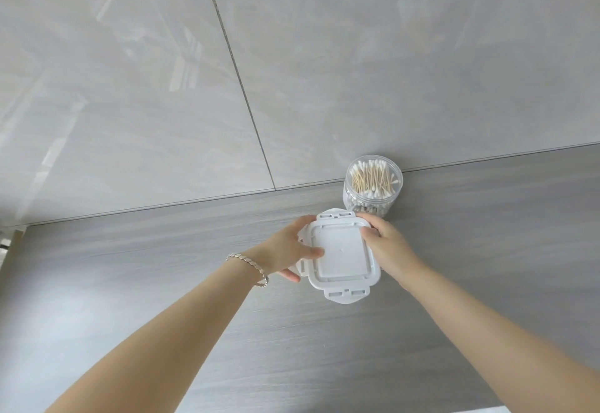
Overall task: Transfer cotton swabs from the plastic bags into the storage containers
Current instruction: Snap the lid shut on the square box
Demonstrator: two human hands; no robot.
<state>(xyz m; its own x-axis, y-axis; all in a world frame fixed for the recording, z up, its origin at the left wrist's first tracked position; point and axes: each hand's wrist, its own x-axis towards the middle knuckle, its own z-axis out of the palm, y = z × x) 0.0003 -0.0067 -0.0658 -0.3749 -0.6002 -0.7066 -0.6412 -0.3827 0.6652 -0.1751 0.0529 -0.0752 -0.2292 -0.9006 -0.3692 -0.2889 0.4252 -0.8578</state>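
Observation:
A square storage container with a white snap-flap lid [341,255] sits on the grey wood-grain counter [162,266]. My left hand [289,248] grips its left side, thumb lying on the lid. My right hand [384,245] holds its right side, fingers curled over the lid's edge. Behind it, against the wall, stands a round clear jar [373,185] with no lid, filled with upright cotton swabs [373,179]. The container's body is hidden under the lid. No plastic bag is in view.
A glossy grey tiled wall [292,71] rises right behind the jar. A metal bracelet [250,266] circles my left wrist. Bare counter stretches to the left and right of the container. A pale edge shows at the bottom right [487,409].

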